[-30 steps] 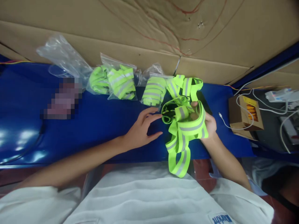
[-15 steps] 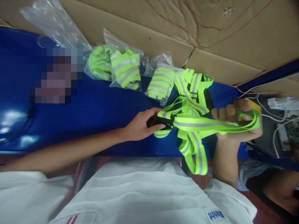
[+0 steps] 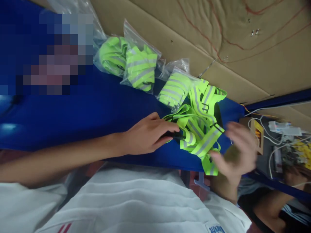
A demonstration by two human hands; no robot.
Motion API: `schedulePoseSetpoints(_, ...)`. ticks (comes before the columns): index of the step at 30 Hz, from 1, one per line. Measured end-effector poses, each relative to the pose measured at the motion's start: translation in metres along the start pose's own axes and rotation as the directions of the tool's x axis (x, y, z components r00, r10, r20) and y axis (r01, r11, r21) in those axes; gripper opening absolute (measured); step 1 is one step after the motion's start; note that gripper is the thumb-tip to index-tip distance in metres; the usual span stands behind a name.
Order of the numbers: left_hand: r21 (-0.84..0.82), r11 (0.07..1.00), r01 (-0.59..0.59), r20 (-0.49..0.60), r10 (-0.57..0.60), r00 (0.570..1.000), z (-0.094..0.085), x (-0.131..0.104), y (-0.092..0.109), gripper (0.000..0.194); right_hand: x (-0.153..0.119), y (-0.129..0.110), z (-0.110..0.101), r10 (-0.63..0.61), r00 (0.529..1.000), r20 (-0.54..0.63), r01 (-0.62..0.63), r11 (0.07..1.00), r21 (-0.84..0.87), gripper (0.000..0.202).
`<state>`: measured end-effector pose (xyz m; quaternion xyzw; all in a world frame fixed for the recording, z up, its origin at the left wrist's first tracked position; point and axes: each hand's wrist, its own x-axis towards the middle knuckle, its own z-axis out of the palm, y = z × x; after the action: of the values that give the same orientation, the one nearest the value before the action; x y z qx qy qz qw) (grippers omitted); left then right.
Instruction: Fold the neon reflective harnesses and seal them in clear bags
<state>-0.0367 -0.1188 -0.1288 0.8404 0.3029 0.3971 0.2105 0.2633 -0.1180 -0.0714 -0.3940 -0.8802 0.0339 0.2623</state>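
Bunching in slack folds on the bench (image 3: 97, 108), the neon strap (image 3: 206, 144) lies between the two hands, its black buckle (image 3: 178, 135) pinched by thumb and fingers of the left hand (image 3: 149, 134). Right hand (image 3: 235, 152): fingers spread wide, seems to grip nothing; too blurred to say if the thumb touches the strap. Main risk, I'd say: slack loops snarling with the other loose strap (image 3: 209, 97) just behind, since the piles meet. Next: one fold reaches the front edge, so a slipped pinch might let it slide off. Half a second ago the right hand had a loop pulled out to the right; now it's let go, band slack, black slider (image 3: 219, 128) near its fingertips. Left pinch unchanged. Farther out: bagged straps (image 3: 141, 71) behind, a co-worker's hand (image 3: 295, 174) far right
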Motion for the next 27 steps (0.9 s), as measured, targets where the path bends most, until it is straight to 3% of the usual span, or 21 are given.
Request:
schedulePoseSetpoints(2,0.066,0.991,-0.113,0.04,0.111,0.993,-0.001,-0.001,0.009,0.017,0.012,-0.021,0.008,-0.2,0.961,0.19,0.196,0.98,0.039,0.067)
schedulePoseSetpoints(5,0.038,0.995,-0.09,0.093,0.086,0.992,-0.011,0.006,0.019,0.019,0.034,-0.034,0.007,-0.27,0.919,0.286,0.239,0.961,0.136,0.02)
schedulePoseSetpoints(7,-0.049,0.999,0.022,0.048,-0.019,0.999,-0.022,0.019,0.023,0.032,0.05,-0.034,-0.005,-0.209,0.95,0.23,0.174,0.971,0.163,0.009)
schedulePoseSetpoints(9,-0.101,0.99,0.095,0.008,-0.095,0.995,-0.037,0.039,0.024,0.058,0.065,-0.033,-0.025,-0.106,0.987,0.12,0.086,0.984,0.157,0.009)
schedulePoseSetpoints(12,-0.041,0.995,0.091,0.049,-0.089,0.995,-0.063,0.076,0.026,0.066,0.084,-0.032,-0.058,-0.061,0.994,-0.096,0.067,0.996,0.054,0.01)
schedulePoseSetpoints(15,-0.017,0.999,-0.049,0.085,0.05,0.995,-0.085,0.114,0.032,0.065,0.095,-0.028,-0.083,-0.221,0.952,-0.213,0.194,0.971,-0.14,0.022)
schedulePoseSetpoints(18,-0.037,0.972,-0.231,0.035,0.232,0.972,-0.097,0.146,0.04,0.067,0.099,-0.027,-0.096,-0.351,0.881,-0.318,0.242,0.911,-0.333,0.035)
schedulePoseSetpoints(21,-0.003,0.949,-0.315,-0.055,0.314,0.948,-0.103,0.173,0.045,0.038,0.1,-0.03,-0.102,-0.431,0.816,-0.387,0.267,0.873,-0.408,0.047)
schedulePoseSetpoints(23,0.065,0.94,-0.336,-0.143,0.342,0.929,-0.104,0.184,0.046,0.031,0.1,-0.033,-0.104,-0.404,0.84,-0.362,0.295,0.9,-0.32,0.049)
schedulePoseSetpoints(27,0.186,0.917,-0.352,-0.28,0.393,0.876,-0.099,0.191,0.048,0.036,0.099,-0.033,-0.106,-0.239,0.96,-0.144,0.227,0.969,-0.096,0.058)
